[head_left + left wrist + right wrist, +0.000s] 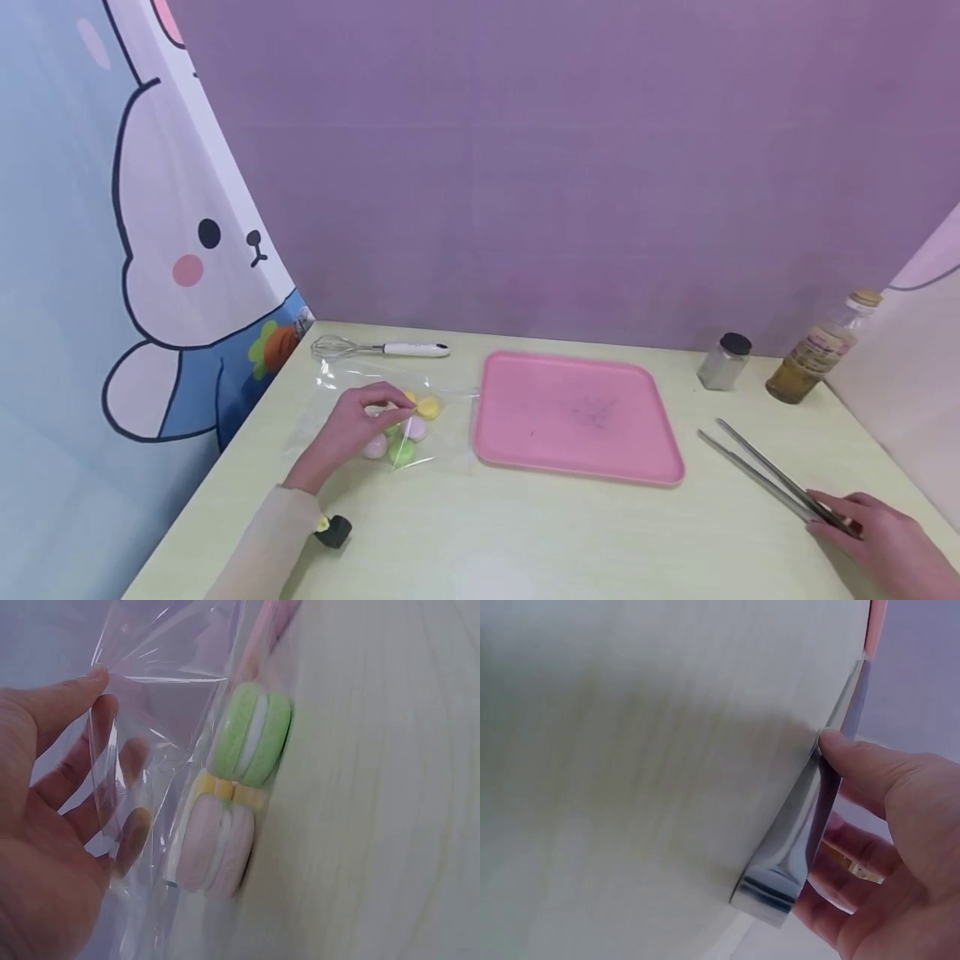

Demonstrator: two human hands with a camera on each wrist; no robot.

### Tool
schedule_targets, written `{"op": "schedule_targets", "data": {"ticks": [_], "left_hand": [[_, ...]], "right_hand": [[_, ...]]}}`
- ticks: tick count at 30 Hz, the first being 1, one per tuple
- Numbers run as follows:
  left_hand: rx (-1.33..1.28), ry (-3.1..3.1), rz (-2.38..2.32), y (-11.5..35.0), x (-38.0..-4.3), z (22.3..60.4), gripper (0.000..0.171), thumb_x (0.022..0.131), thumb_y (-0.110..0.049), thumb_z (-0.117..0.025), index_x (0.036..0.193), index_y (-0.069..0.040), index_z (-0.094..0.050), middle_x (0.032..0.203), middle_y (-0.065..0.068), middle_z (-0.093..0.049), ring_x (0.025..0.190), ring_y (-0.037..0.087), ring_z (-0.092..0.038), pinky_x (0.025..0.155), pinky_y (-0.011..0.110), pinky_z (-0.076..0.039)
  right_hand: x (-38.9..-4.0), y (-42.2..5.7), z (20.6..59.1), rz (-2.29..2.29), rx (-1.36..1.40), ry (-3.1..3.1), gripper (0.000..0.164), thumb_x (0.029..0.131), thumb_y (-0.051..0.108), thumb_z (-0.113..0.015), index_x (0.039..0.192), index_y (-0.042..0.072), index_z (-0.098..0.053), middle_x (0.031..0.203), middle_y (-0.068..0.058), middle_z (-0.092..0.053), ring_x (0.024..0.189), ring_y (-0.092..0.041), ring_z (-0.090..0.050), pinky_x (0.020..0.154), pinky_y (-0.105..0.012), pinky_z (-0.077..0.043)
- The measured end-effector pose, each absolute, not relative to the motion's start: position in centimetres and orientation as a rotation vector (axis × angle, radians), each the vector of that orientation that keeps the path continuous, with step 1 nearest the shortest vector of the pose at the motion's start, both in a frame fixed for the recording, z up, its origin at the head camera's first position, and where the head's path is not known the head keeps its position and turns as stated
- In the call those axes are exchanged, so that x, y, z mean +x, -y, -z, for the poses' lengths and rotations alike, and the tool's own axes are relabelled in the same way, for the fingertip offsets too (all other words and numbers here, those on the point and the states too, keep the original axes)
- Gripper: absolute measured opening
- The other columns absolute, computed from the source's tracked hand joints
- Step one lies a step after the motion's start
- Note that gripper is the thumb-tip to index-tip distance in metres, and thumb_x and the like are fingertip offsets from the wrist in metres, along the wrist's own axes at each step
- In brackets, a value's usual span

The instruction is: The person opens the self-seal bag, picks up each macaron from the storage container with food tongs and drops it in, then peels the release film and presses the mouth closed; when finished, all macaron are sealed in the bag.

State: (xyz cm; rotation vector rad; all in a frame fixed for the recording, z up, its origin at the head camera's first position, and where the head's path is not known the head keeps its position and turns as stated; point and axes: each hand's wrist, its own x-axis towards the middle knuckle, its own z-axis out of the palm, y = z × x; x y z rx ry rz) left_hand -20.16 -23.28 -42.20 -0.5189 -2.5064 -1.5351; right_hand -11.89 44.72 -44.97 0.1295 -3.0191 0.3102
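Note:
Between thumb and forefinger my left hand (358, 421) pinches the edge of a clear plastic bag (161, 712). Several macarons lie inside it: a green macaron (251, 735) and a pale pink macaron (217, 847) show close up in the left wrist view, with a yellow macaron (428, 407) behind. At the right, my right hand (873, 533) holds metal tongs (768, 473) near their joined end, thumb on one side and fingers on the other. The tongs' tips stand apart and point toward the pink tray (581, 417), with nothing between them.
A whisk (382, 348) with a white handle lies behind the bag. At the back right stand a small jar (723, 367) with a black lid and a corked bottle (813, 358) of amber liquid. A purple cloth (525, 183) hangs behind the table.

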Motion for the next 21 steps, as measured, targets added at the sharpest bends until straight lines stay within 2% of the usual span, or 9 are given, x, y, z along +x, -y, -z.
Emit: {"op": "schedule_targets", "data": {"ticks": [4, 8, 11, 14, 19, 21], "left_hand": [[-0.533, 2.536, 1.453, 23.1, -20.1, 42.1, 0.012, 0.09, -0.015, -0.079, 0.101, -0.011, -0.079, 0.099, -0.007, -0.071, 0.102, 0.021, -0.064, 0.096, 0.054, -0.048], [-0.517, 2.564, 1.372, 22.9, -20.1, 41.9, 0.014, 0.089, -0.013, -0.079, 0.102, -0.01, -0.079, 0.1, -0.008, -0.07, 0.103, 0.022, -0.064, 0.098, 0.054, -0.047], [-0.512, 2.585, 1.333, 22.6, -20.2, 41.8, 0.014, 0.089, -0.012, -0.079, 0.103, -0.01, -0.079, 0.102, -0.006, -0.07, 0.105, 0.024, -0.064, 0.1, 0.055, -0.046], [-0.504, 2.618, 1.29, 22.4, -20.2, 41.9, 0.014, 0.089, -0.012, -0.079, 0.103, -0.013, -0.078, 0.104, -0.007, -0.069, 0.107, 0.023, -0.063, 0.102, 0.055, -0.045], [-0.512, 2.635, 1.254, 22.1, -20.1, 42.0, 0.015, 0.089, -0.011, -0.078, 0.104, -0.013, -0.078, 0.105, -0.006, -0.069, 0.108, 0.024, -0.063, 0.101, 0.054, -0.046], [-0.54, 2.635, 1.222, 22.1, -20.3, 42.0, 0.014, 0.09, -0.011, -0.078, 0.104, -0.012, -0.078, 0.104, -0.006, -0.07, 0.107, 0.024, -0.064, 0.099, 0.054, -0.047]], "right_hand": [[-11.9, -44.0, 44.4, -0.306, 0.122, 2.995, 0.059, 0.085, 0.037, -0.082, 0.117, -0.01, -0.067, 0.088, -0.012, -0.061, 0.07, -0.025, -0.057, 0.056, -0.038, -0.045], [-11.2, -42.2, 43.5, -0.276, 0.227, 2.781, 0.044, 0.079, 0.026, -0.086, 0.109, -0.003, -0.072, 0.091, -0.016, -0.063, 0.076, -0.035, -0.059, 0.057, -0.049, -0.049], [-10.5, -40.1, 42.8, -0.285, 0.295, 2.66, 0.034, 0.078, 0.018, -0.086, 0.105, 0.001, -0.073, 0.093, -0.015, -0.063, 0.08, -0.037, -0.057, 0.057, -0.056, -0.049], [-9.9, -37.8, 42.2, -0.294, 0.36, 2.599, 0.033, 0.075, 0.014, -0.087, 0.104, 0.005, -0.074, 0.092, -0.009, -0.064, 0.079, -0.031, -0.058, 0.057, -0.052, -0.051], [-9.5, -33.6, 41.7, -0.316, 0.508, 2.559, 0.039, 0.068, 0.009, -0.09, 0.104, 0.012, -0.076, 0.087, 0.01, -0.061, 0.072, -0.007, -0.058, 0.056, -0.034, -0.053], [-9.4, -31.6, 41.8, -0.393, 0.576, 2.564, 0.039, 0.069, 0.008, -0.089, 0.105, 0.01, -0.076, 0.085, 0.016, -0.06, 0.073, 0.0, -0.057, 0.057, -0.029, -0.053]]}}
